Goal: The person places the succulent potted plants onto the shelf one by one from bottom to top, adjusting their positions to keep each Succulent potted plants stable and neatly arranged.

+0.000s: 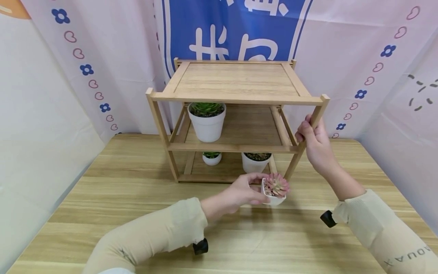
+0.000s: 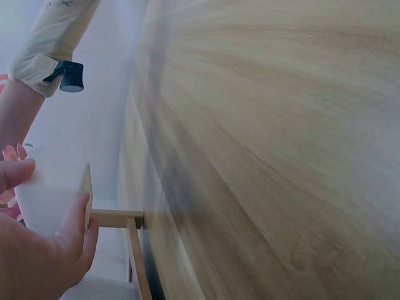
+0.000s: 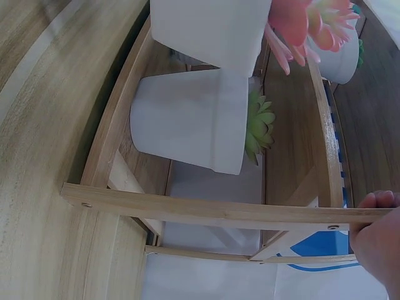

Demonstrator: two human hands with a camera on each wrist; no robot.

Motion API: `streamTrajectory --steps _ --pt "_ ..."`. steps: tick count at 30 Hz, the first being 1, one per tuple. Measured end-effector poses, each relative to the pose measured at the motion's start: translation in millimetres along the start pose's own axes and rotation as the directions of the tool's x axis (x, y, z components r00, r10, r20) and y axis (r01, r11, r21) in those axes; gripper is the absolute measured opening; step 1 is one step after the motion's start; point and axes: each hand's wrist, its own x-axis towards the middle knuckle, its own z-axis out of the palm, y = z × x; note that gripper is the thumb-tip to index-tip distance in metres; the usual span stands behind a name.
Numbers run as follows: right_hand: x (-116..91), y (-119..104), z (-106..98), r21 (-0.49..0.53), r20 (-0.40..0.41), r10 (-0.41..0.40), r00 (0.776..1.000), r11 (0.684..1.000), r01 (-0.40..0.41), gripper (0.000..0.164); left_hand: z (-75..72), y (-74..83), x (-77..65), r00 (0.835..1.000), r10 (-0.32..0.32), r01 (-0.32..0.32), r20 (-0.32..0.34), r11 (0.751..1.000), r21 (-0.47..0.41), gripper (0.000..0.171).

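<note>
My left hand (image 1: 243, 192) holds a small white square pot with a pink succulent (image 1: 276, 185) between thumb and fingers, in front of the shelf's lower right part. The left wrist view shows the white pot (image 2: 55, 187) gripped from its side. With curled fingers my right hand (image 1: 315, 142) grips the right front post of the wooden shelf rack (image 1: 239, 78). In the right wrist view the same succulent pot (image 3: 209, 28) hangs before a round white pot with a green succulent (image 3: 187, 119) on the bottom shelf.
On the middle shelf stands a larger white pot with a green plant (image 1: 207, 123). A small potted succulent (image 1: 211, 158) sits on the bottom shelf at left. The rack stands on a wood-grain table (image 1: 113, 182) before a printed curtain (image 1: 130, 38).
</note>
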Motion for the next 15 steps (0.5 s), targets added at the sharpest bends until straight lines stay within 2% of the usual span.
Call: streamTrajectory --steps 9,15 --pt "0.4 -0.4 -0.1 -0.007 0.006 -0.001 1.0 1.0 0.001 0.007 -3.5 6.9 -1.5 0.999 0.034 -0.034 0.02 0.999 -0.015 0.069" --pt "-0.2 -0.4 0.4 -0.004 0.002 -0.003 1.0 1.0 0.003 0.008 -4.0 8.3 -2.0 0.999 0.032 -0.032 0.041 0.999 -0.014 0.068"
